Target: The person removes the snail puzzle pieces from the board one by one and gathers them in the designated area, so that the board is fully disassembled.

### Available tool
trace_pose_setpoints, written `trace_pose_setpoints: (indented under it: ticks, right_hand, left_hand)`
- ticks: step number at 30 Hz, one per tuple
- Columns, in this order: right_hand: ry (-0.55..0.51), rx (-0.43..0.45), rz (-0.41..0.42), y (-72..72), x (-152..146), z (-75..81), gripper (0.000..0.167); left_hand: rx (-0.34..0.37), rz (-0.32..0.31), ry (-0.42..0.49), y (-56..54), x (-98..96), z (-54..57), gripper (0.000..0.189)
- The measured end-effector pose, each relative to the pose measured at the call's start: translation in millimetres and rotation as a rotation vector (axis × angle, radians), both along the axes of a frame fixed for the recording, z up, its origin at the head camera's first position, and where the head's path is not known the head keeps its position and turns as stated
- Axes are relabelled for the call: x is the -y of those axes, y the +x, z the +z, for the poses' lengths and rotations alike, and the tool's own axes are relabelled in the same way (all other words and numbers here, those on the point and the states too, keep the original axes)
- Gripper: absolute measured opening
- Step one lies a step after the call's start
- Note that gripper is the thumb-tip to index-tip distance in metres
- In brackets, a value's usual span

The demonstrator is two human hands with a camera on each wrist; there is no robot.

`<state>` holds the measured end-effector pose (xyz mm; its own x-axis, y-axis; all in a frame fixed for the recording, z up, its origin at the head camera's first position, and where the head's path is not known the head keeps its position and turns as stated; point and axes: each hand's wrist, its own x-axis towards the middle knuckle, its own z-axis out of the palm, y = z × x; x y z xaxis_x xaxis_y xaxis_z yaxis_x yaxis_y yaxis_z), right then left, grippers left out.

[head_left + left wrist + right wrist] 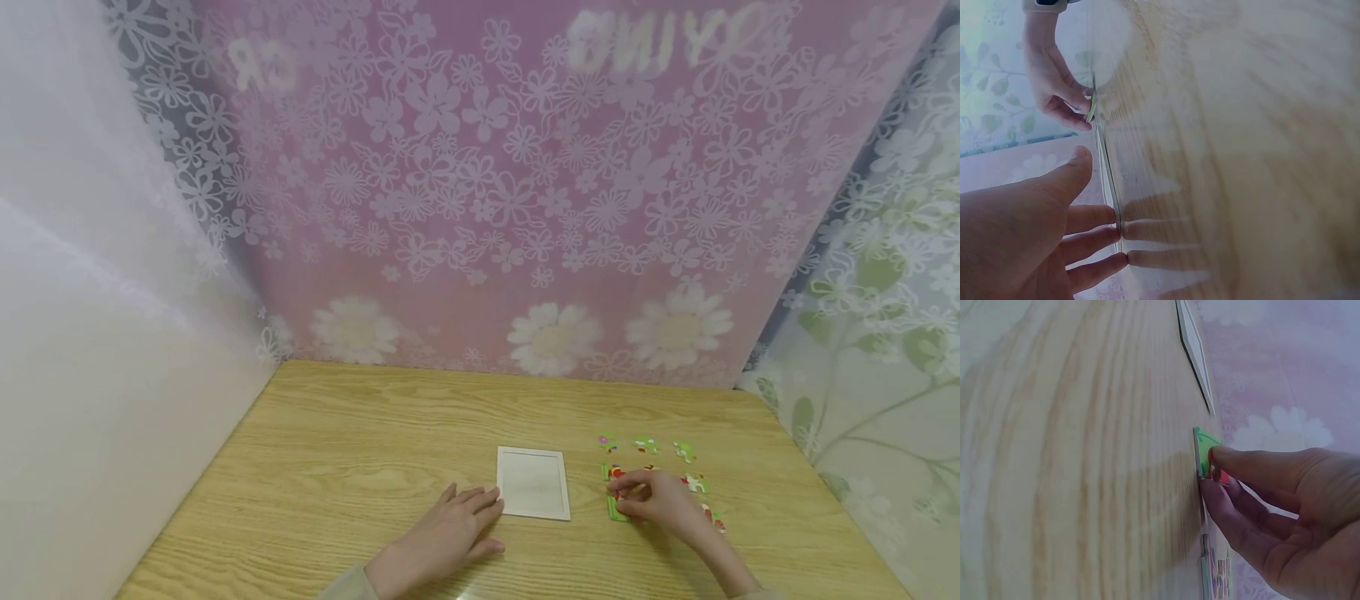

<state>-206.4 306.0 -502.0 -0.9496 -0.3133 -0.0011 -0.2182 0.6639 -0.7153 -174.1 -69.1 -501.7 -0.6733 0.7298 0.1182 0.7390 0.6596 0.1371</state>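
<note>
My right hand [666, 505] pinches a green and red puzzle piece [1206, 449] between thumb and fingers at the right of the table. Close over the tabletop, the piece shows its green corner in the right wrist view. Other puzzle pieces [694, 482] lie around that hand, some partly hidden beneath it. My left hand [450, 533] rests with fairly straight, slightly spread fingers at the left edge of a flat white puzzle tray [534, 485]. Inside its raised border the tray shows a plain pale surface. Fingertips of the left hand meet the tray's edge in the left wrist view.
Several more pieces [646, 445] lie in a loose row behind the right hand. The wood-grain table [360, 433] ends at a pink flowered curtain [480, 208], with a pale panel [112, 333] at the left and a leaf-patterned one [885, 333] at the right.
</note>
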Motion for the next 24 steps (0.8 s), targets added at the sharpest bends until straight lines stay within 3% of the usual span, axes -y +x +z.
trace_pose_setpoints:
  ticks: [12,20,24]
  right_hand:
    - [0.072,-0.032,-0.045,2.4,4.2,2.7,0.019]
    - [-0.03,-0.108,-0.088,2.4,1.5,22.8,0.02]
    - [-0.02,-0.164,-0.117,-3.6,-6.4,33.7,0.02]
  left_hand:
    - [-0.026,-0.004,0.007,-2.2,-1.1,-7.1,0.059]
    - [0.008,-0.001,0.008,-5.4,-0.8,-3.7,0.058]
    - [0.014,-0.004,0.047,-14.5,3.2,-9.1,0.055]
